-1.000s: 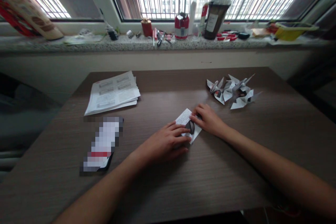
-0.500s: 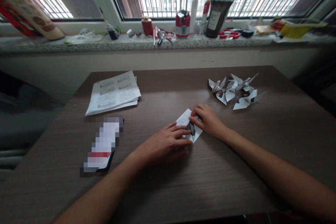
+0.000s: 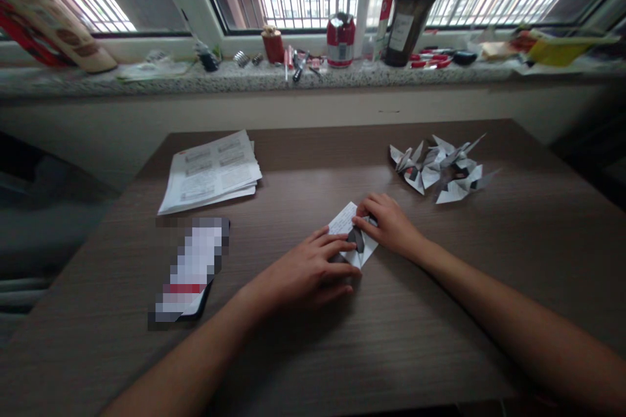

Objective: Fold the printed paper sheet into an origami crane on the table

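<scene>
A small folded sheet of printed paper [image 3: 343,220], white with a dark patch, lies on the table between my hands. My left hand [image 3: 315,267] rests over its left and near side, fingers stretched out and apart, some of them touching the paper. With thumb and fingers closed together, my right hand [image 3: 384,221] grips the paper's right edge. What the right fingertips cover is hidden. Several folded paper figures [image 3: 454,159] with pointed tips lie in a cluster beyond my right hand.
A stack of printed sheets [image 3: 212,169] lies at the back left of the wooden table [image 3: 293,156]. Nearer is a phone [image 3: 193,273] with a blurred screen. On the stone windowsill [image 3: 254,83] stand a red can [image 3: 341,39], a drink cup [image 3: 408,26] and small items.
My left hand's lower fingers have shifted slightly and spread a little farther apart. The right hand keeps its hold on the paper. The view has moved very slightly.
</scene>
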Demonstrator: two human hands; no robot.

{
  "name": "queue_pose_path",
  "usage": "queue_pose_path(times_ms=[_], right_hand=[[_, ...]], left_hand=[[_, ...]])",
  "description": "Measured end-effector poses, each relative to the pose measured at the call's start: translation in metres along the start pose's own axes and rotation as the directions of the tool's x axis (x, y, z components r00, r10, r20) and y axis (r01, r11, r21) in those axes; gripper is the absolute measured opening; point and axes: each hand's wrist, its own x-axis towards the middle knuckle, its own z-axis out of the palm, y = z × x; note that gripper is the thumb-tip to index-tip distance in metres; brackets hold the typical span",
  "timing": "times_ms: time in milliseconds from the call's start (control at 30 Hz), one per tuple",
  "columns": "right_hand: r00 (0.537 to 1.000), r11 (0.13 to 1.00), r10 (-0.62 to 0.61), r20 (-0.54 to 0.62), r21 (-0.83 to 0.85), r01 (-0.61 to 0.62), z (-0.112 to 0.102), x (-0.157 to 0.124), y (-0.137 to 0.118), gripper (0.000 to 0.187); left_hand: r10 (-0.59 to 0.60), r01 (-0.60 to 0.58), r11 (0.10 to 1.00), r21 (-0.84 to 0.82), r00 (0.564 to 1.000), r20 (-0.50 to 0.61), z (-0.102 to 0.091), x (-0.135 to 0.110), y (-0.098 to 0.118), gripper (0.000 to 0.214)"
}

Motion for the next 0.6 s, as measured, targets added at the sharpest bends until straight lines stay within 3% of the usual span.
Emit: queue_pose_path(times_ms=[167, 333, 600], right_hand=[[1.0, 1.0, 0.007, -0.003, -0.001, -0.007, 0.0017, 0.0003, 0.0012, 0.014], [1.0, 1.0, 0.025, -0.009, 0.016, -0.025, 0.0019, 0.0003, 0.0008, 0.014], [1.0, 0.998, 0.011, -0.021, 0.067, -0.009, 0.0012, -0.0001, 0.0027, 0.014]], left_hand=[[-0.001, 0.001, 1.0, -0.02, 1.0, 0.014, -0.0017, 0.0011, 0.0006, 0.031], [-0.041, 0.041, 0.999, -0.007, 0.999, 0.028, 0.0011, 0.0017, -0.0001, 0.053], [-0.06, 0.059, 0.994, 0.088, 0.998, 0.009, 0.0066, 0.0011, -0.0003, 0.054]])
